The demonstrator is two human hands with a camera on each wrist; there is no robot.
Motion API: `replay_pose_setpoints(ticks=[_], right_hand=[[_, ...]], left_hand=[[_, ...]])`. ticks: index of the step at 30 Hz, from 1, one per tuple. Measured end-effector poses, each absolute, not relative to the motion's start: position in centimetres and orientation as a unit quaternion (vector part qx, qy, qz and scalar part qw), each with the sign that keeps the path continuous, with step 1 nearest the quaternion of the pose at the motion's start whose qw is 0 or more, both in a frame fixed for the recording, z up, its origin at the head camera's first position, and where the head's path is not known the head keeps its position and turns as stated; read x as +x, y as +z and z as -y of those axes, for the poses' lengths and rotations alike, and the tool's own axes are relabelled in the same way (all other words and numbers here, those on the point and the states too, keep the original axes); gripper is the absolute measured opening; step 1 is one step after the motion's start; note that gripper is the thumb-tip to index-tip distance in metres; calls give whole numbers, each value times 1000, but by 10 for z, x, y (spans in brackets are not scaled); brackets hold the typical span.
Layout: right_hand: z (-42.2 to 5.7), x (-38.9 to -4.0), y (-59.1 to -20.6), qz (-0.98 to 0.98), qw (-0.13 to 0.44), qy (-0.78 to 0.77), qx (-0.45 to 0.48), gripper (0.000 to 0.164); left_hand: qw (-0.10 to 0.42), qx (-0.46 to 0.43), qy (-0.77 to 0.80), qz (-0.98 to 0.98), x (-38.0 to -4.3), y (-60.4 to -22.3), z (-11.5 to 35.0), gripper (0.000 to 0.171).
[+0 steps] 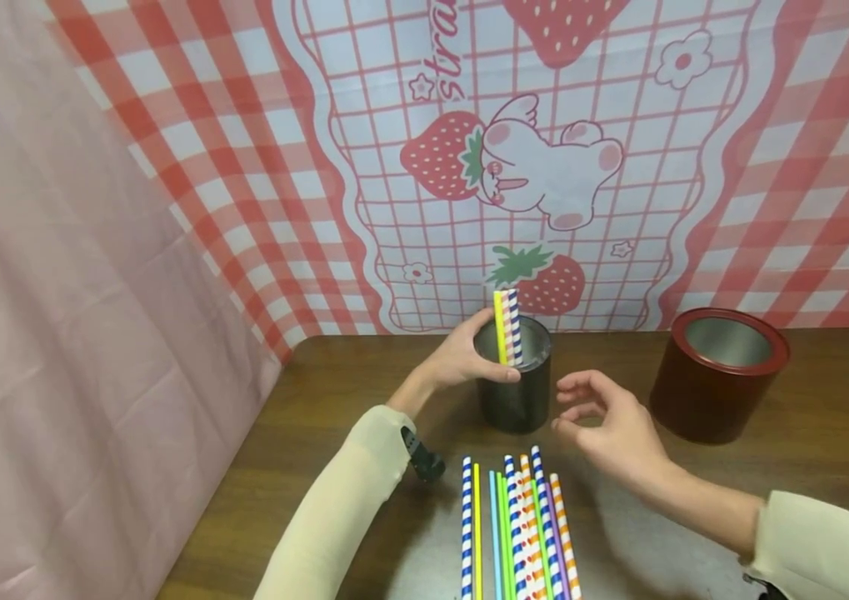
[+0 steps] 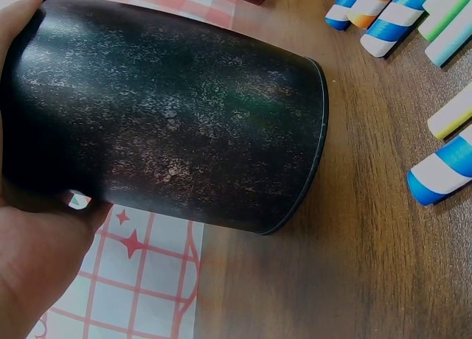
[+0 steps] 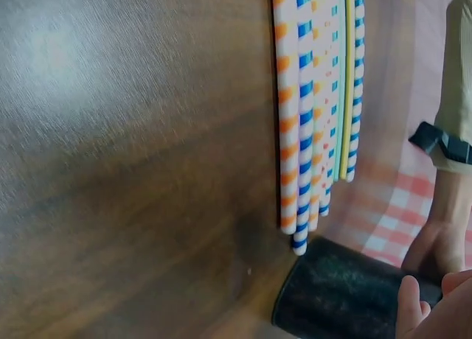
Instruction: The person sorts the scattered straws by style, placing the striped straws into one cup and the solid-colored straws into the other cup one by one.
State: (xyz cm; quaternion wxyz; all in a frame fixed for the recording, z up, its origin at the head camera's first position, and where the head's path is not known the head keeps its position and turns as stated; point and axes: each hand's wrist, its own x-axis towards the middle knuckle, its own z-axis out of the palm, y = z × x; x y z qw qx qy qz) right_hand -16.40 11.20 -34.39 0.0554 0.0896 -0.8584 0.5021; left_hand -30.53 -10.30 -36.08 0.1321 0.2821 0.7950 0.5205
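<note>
Near the back edge of the table stands a dark, open-topped metal can (image 1: 514,407), upright. Several paper straws (image 1: 508,327), yellow, pink-striped and navy-striped, poke out of its top. My left hand (image 1: 460,354) grips the can near its rim, thumb along the front; the left wrist view shows the can's mottled black side (image 2: 173,114) close up. Just right of the can, my right hand (image 1: 614,429) hovers with loosely curled fingers and nothing visible between them. In front lie several loose straws (image 1: 521,533), striped and plain, roughly side by side, pointing toward the can.
A dark red open can (image 1: 716,398) stands at the back right, beyond my right hand. Behind the brown wooden table (image 1: 297,442) hangs a strawberry-patterned cloth (image 1: 394,242). A pale pink curtain (image 1: 94,333) hangs along the left side.
</note>
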Motion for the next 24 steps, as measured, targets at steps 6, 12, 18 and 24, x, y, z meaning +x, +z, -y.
replay_pose_setpoints(ticks=[6,12,18,24], right_hand=[[-111,-152,-350,854,32,512,87,39],[-109,-139,-360,849,-6,523,74,42],[-109,-131,-367,846,-45,529,50,45],[-109,-131,-370,834,-60,548,34,47]], left_hand=[[130,292,533,-783,-305,-362,103,93],[127,298,539,-777,-306,-364,103,93],[134,300,543,-773,-305,-363,103,93],[137,298,540,-775,-305,-363,103,93]])
